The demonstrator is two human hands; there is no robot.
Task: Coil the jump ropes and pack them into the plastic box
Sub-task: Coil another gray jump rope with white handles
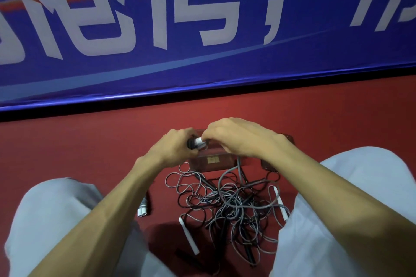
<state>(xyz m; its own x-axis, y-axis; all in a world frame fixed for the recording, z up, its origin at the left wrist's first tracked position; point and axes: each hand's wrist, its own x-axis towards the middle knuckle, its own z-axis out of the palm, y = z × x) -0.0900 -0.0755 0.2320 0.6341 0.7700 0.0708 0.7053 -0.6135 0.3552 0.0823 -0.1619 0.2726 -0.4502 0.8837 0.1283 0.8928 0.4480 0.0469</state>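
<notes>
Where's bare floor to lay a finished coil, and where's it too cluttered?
Bare red floor lies left of the plastic box, up to the banner; more far right along the banner. Crowded: tangled ropes and white handles between the knees.

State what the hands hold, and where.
Left hand grips the black end of a black-and-white jump-rope handle bundle; right hand pinches its white tip.

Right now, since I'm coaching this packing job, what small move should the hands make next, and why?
Probably wind a loop of cord round the handles: the left hand grips them above the clear plastic box, the right hand pinches their white tip, and a grey cord seems to run from there down to the tangle of ropes.
</notes>
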